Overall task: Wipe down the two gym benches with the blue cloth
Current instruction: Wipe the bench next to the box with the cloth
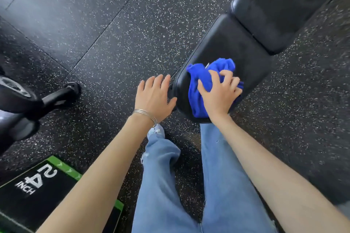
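Just one blue cloth (198, 83) — under the right hand (219, 93) — on one bench (227, 43).

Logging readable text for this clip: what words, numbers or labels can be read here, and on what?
"24": large white print on the green-edged black box, lower left, seen rotated.
"INCH": smaller white print next to it, same box.
Nothing readable on the bench or blue cloth.
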Action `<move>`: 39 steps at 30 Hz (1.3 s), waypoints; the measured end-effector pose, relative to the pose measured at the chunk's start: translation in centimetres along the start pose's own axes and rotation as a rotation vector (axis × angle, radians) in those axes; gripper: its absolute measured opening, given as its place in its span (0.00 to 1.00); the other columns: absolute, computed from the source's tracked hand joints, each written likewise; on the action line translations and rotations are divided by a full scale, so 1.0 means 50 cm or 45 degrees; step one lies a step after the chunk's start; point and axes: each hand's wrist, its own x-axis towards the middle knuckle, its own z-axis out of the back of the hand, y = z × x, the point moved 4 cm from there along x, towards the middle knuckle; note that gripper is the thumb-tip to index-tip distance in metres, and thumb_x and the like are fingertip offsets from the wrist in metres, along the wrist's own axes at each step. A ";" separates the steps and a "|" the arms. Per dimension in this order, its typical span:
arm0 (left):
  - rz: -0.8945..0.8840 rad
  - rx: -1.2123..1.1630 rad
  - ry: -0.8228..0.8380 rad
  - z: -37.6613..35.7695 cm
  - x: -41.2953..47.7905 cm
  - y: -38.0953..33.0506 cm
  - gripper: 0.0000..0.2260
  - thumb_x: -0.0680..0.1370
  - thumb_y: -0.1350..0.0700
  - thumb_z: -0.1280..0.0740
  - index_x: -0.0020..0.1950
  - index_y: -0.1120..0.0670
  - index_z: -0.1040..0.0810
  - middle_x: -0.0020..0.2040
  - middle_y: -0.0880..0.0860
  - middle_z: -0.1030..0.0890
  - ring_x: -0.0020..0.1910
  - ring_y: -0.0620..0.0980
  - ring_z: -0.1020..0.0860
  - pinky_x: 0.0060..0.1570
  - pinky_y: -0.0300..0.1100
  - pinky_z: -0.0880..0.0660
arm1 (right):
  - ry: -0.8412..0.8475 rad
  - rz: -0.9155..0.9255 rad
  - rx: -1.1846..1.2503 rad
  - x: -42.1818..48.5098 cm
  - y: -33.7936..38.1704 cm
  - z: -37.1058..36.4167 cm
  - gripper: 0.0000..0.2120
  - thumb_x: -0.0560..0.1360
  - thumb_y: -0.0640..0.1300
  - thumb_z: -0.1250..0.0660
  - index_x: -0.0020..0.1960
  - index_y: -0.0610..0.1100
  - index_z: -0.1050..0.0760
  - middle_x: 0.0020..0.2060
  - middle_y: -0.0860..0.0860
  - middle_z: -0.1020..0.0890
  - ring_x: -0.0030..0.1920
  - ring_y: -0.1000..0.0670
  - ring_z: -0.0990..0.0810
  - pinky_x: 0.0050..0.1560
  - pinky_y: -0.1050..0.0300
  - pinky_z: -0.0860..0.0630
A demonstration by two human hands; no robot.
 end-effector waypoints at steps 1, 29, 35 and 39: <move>-0.007 0.002 0.002 0.003 0.011 -0.005 0.31 0.77 0.41 0.43 0.76 0.53 0.46 0.75 0.53 0.38 0.73 0.55 0.39 0.72 0.53 0.43 | -0.017 0.028 -0.023 -0.021 0.001 0.000 0.16 0.67 0.59 0.34 0.50 0.52 0.22 0.50 0.47 0.23 0.47 0.41 0.27 0.41 0.50 0.36; 0.257 -0.278 0.102 -0.006 0.209 -0.162 0.37 0.75 0.41 0.38 0.76 0.57 0.49 0.74 0.53 0.40 0.69 0.55 0.36 0.61 0.52 0.31 | 0.261 0.504 0.052 0.493 0.002 -0.096 0.19 0.69 0.61 0.38 0.55 0.52 0.24 0.53 0.50 0.26 0.55 0.43 0.31 0.46 0.51 0.37; 0.305 -0.310 0.185 0.002 0.227 -0.172 0.41 0.73 0.37 0.36 0.76 0.57 0.50 0.75 0.54 0.41 0.71 0.57 0.38 0.64 0.53 0.34 | 0.267 0.444 0.115 0.482 -0.070 -0.082 0.21 0.70 0.61 0.38 0.58 0.52 0.25 0.56 0.48 0.26 0.53 0.42 0.30 0.45 0.50 0.33; 0.333 -0.266 0.197 0.003 0.242 -0.187 0.42 0.73 0.37 0.37 0.76 0.59 0.52 0.75 0.55 0.43 0.71 0.58 0.39 0.65 0.54 0.34 | 0.222 0.420 0.136 0.449 -0.140 -0.072 0.20 0.70 0.59 0.37 0.57 0.49 0.24 0.54 0.46 0.25 0.49 0.41 0.29 0.43 0.50 0.33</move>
